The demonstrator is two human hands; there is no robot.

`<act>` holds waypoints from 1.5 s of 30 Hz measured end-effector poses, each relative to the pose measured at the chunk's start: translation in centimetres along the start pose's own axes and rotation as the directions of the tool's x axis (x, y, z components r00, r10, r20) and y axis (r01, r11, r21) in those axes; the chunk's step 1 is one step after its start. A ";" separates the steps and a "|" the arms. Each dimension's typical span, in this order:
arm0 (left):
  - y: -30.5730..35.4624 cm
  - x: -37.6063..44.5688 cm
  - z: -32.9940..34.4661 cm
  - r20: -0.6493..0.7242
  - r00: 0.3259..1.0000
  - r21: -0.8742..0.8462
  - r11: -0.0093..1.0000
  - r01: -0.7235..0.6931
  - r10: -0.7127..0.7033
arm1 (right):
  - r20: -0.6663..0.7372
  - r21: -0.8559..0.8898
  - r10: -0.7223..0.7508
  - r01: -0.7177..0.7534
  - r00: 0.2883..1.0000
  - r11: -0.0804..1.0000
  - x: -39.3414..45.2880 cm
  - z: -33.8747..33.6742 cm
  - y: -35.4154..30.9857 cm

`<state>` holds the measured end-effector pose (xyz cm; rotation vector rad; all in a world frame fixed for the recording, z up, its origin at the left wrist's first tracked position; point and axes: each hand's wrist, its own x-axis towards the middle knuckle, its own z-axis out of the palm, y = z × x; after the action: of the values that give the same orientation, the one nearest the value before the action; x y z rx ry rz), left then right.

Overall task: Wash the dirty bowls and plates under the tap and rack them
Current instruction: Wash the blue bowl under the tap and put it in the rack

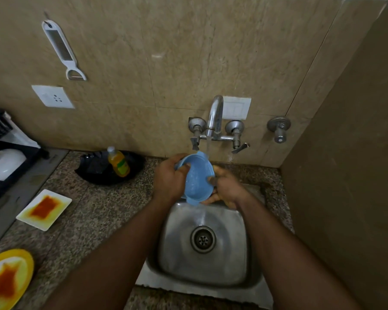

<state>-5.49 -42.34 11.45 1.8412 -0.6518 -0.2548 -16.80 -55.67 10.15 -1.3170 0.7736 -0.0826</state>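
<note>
I hold a blue bowl point(197, 179) with small handles over the back of the steel sink point(229, 265), tilted toward me, just below the tap point(215, 115). A thin stream of water runs down from the spout onto the bowl's far rim. My left hand point(169, 179) grips the bowl's left rim, thumb inside. My right hand point(227, 189) holds the right side, thumb on the rim and fingers curled underneath. A dirty white square plate point(44, 209) with orange stain lies on the counter at left. A dirty yellow plate point(8, 279) sits at the bottom left corner.
A black dish rack point(0, 171) at far left holds a white bowl point(3, 163). A black tray point(94, 173) with a yellow soap bottle point(119, 163) stands against the wall. A side wall closes off the right. A peeler point(61, 50) hangs above a socket.
</note>
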 end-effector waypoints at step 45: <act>0.3 0.3 -0.4 0.138 0.954 0.075 0.963 0.258 -0.267 | -0.076 0.032 0.226 -0.224 0.971 0.974 -1.0 0.8 1.7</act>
<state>-5.19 -42.28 11.92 1.9771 -0.5166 -0.5570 -17.71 -54.03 9.12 -1.2011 0.9828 0.0374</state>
